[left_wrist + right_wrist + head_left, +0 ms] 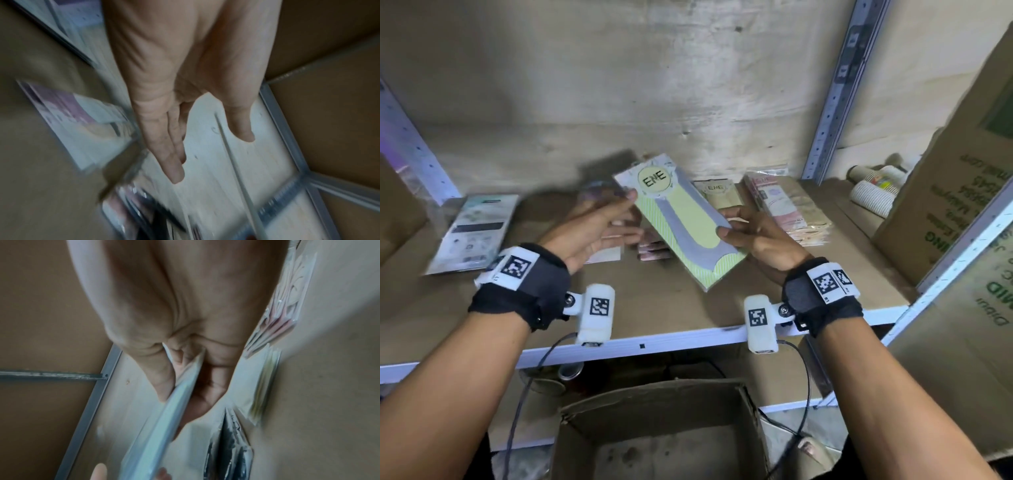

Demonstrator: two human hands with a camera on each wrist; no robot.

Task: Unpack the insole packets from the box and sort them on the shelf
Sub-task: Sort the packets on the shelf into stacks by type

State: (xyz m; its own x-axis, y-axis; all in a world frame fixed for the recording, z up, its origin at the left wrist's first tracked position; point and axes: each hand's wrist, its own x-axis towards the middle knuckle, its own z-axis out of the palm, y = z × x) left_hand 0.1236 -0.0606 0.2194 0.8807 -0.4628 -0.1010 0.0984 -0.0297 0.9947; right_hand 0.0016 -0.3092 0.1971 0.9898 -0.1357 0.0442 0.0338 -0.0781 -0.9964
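A yellow-green and grey insole packet (681,222) marked ENE hangs tilted above the brown shelf (654,308). My right hand (727,233) pinches its right edge between thumb and fingers. The right wrist view shows the packet (164,418) edge-on in that pinch (180,378). With straight fingers, my left hand (625,216) reaches in, its thumb tip at the packet's upper left edge. The left wrist view shows this hand (205,154) holding nothing. An open cardboard box (654,394) stands below the shelf.
Packets lie sorted on the shelf: a teal-white one (476,229) at left, pink ones (654,250) under the held packet, a beige ENE pile (717,195) and a pink-beige stack (784,205) at right. Paper cups (873,192) and a big carton (962,188) fill the right.
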